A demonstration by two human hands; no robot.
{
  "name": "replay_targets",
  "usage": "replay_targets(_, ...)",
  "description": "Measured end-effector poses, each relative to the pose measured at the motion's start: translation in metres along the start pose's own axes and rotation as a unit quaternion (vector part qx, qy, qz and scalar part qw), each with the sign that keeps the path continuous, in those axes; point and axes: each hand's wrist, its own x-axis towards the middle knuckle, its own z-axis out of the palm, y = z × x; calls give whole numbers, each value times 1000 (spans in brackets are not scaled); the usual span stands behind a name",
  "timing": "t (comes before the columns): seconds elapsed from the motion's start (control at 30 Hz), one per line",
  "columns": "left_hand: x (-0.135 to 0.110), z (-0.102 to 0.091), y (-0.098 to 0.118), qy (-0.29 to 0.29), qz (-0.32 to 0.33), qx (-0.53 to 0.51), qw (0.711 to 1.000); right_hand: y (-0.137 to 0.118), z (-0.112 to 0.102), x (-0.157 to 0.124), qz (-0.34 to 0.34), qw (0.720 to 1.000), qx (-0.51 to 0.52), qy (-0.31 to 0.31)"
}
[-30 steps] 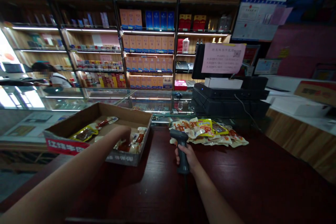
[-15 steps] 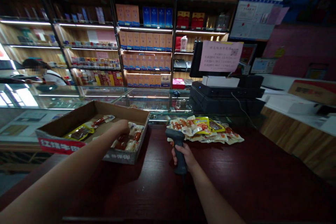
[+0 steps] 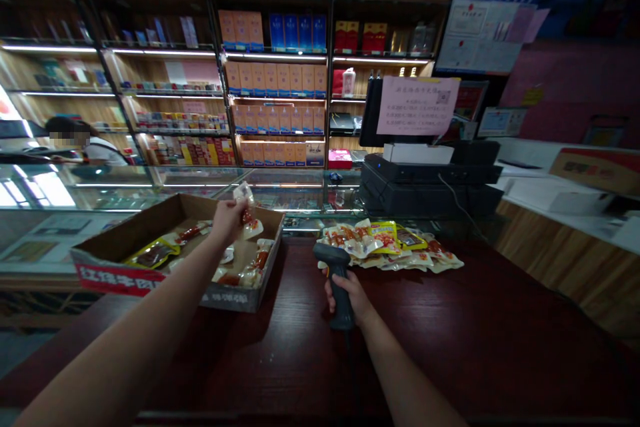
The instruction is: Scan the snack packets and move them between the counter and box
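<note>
Left hand [image 3: 229, 219]: fingers pinched on one sausage packet [image 3: 247, 213], above the box's far right part.
Right hand [image 3: 351, 290]: wrapped around one scanner [image 3: 341, 303].
Box [image 3: 235, 299]: one, holding one yellow packet [image 3: 153, 253]; clear packets overlap, uncountable.
Pile [image 3: 395, 258]: two yellow-edged packets on top.
Sausage packet's long axis: near upright, top leaning left.
Scanner handle: butt toward the person.

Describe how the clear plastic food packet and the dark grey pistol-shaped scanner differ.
The food packet, in the left hand, is partly see-through with reddish-brown contents; the scanner, in the right hand, is opaque dark grey. The packet is held up over the open cardboard box; the scanner is over the dark red tabletop. Each is gripped in one hand.
</note>
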Motion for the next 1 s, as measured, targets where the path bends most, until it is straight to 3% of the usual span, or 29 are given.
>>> replay_targets(0.07, -28, 20, 6, -92, -58, -159, 981, -2, 2, -1, -4, 1000, 1, -1)
replay_targets(0.13, -59, 40, 2, -182, -127, -244, 944, -4, 3, -2, -8, 1000, 4, 4)
replay_targets(0.2, -88, 58, -13, -239, -201, -268, 912, -6, 5, -2, -13, 1000, 11, 17)
replay_targets(0.27, -109, 72, -38, -264, -211, -270, 902, -7, 5, -3, -18, 999, 16, 29)
replay_targets(0.43, -122, 89, -113, -126, -126, -222, 959, -6, 6, -2, -26, 999, 17, 26)
replay_targets(0.57, -114, 90, -147, -125, -68, -180, 973, -6, 9, -4, -22, 1000, -1, 21)
replay_targets(0.7, -111, 90, -157, -127, -28, -167, 977, -9, 12, -6, -21, 999, -26, 36)
replay_targets(1.0, -112, 89, -154, -120, -37, -172, 977, -6, 10, -3, -7, 997, -49, 66)
